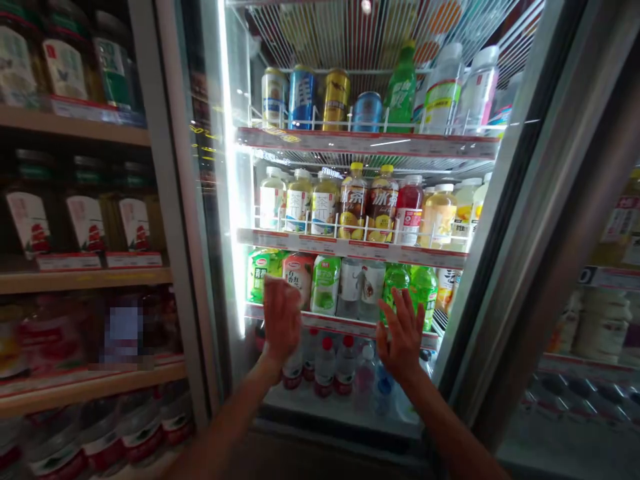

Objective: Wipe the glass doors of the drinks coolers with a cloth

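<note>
My left hand (283, 317) is raised in front of a lit drinks fridge, slightly blurred, fingers up and holding nothing I can see. Behind it stand a green drink bottle (260, 267) and a red-labelled bottle (300, 267) on the third shelf. Level with it to the right, my right hand (403, 330) is held up with its fingers spread and nothing in it. Two green bottles (425, 287) are partly hidden behind that hand. Between the hands are a green-and-white bottle (326, 287) and clear bottles with white labels (373, 283).
Cans (302, 97) and bottles fill the upper shelf; tea bottles (353, 203) line the middle one. Red-capped bottles (325, 367) stand at the bottom. Metal frames (540, 220) flank the fridge. Shelves of bottles (33, 207) are on the left.
</note>
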`<state>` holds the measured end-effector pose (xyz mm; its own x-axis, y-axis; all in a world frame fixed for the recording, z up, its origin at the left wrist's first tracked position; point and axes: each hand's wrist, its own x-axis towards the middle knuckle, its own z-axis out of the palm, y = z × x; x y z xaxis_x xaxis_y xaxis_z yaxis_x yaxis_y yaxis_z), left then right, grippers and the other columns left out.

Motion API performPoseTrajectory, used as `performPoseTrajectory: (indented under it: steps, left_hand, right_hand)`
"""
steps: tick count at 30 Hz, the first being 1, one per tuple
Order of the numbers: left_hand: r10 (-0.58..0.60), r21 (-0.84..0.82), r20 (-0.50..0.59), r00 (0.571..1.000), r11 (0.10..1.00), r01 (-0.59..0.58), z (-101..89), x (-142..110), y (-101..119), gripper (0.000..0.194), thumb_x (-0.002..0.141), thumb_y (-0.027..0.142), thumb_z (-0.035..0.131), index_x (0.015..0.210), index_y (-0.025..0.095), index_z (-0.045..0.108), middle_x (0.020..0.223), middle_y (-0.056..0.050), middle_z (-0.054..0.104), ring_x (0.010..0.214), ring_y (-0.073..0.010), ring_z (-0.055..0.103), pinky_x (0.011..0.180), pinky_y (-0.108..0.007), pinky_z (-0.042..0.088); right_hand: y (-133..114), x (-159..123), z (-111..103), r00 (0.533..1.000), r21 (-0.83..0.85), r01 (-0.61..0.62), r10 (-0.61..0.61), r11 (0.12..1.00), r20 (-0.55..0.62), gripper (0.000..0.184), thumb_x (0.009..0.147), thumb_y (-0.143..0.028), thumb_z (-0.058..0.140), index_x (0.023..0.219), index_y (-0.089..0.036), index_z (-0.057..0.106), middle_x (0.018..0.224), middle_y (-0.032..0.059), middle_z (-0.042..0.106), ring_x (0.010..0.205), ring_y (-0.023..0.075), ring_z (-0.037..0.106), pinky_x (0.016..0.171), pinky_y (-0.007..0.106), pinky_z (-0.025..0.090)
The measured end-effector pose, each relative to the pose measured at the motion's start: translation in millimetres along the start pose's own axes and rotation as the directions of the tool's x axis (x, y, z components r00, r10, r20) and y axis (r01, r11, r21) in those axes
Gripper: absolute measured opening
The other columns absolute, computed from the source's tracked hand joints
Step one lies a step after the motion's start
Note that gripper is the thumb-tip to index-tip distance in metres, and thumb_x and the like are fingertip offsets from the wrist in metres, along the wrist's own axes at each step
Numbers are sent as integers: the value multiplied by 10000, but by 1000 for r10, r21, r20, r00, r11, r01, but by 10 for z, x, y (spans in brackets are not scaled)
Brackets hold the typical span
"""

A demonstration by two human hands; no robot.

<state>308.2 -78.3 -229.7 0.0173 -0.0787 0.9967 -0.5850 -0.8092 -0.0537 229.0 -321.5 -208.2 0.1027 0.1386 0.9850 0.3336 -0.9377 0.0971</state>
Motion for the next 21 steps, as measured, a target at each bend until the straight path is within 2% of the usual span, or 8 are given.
performPoseTrajectory:
  steps: [4,7,9,11,14,17,19,21]
  left_hand:
    - [322,-129,235,917,946,-298,29,-58,52,461,816,166,478,1255,306,456,1320,-17,490,1313,-230,320,1059,-443,345]
    - [19,-69,14,1000,997,-18,-11,7,-188,494,836,198,461,1316,283,381,1422,-28,356,1327,-280,279,1064,-510,323]
    - [-209,-46,-176,962,978,204,9,47,-238,538,866,201,405,1382,242,260,1493,-64,178,1362,-316,154,1098,-571,206]
    - [-259,-47,-217,941,966,255,66,69,-119,552,870,192,394,1395,218,224,1503,-90,122,1373,-313,85,1113,-566,148]
    - [84,-93,40,996,992,-80,139,145,155,495,834,188,467,1317,257,380,1437,-63,324,1360,-260,194,1100,-485,252]
    - [327,-135,135,935,941,-310,143,418,173,435,827,187,474,1253,270,453,1389,-37,406,1349,-228,241,1097,-437,266]
    - [106,-64,-76,991,992,-111,148,686,86,449,853,175,423,1301,206,393,1443,-71,309,1363,-243,194,1109,-459,229]
    - [-90,-54,-250,964,995,79,192,908,92,485,875,148,359,1354,138,290,1484,-114,187,1372,-254,151,1114,-492,196]
  right_hand:
    - [-10,-15,5,1000,4,23,-23,1000,15,434,805,-144,468,1233,-214,482,1414,82,379,1323,266,310,1085,518,198]
    - [99,-14,-64,1000,-28,17,-17,999,3,453,802,-134,468,1247,-216,466,1419,83,371,1327,261,304,1081,521,211]
    - [160,-12,-104,1000,-44,4,-4,999,-4,453,803,-136,471,1250,-214,461,1418,88,371,1327,265,301,1078,532,210]
    - [178,-5,-120,1000,-42,4,-4,999,-8,443,803,-139,476,1241,-210,467,1414,93,376,1324,270,307,1075,540,212]
    - [167,12,-122,1000,-32,16,-16,999,-8,438,804,-137,475,1236,-211,472,1410,90,383,1321,273,312,1075,540,211]
    - [219,35,-150,999,-48,1,-2,999,-32,455,808,-146,472,1256,-226,458,1419,80,370,1326,271,303,1077,539,207]
    - [304,53,-185,998,-72,-27,23,997,-58,468,815,-159,470,1277,-231,439,1421,79,367,1330,269,295,1075,541,206]
    - [390,78,-214,994,-97,-63,54,993,-97,482,822,-177,469,1299,-223,417,1416,91,373,1332,271,290,1071,545,210]
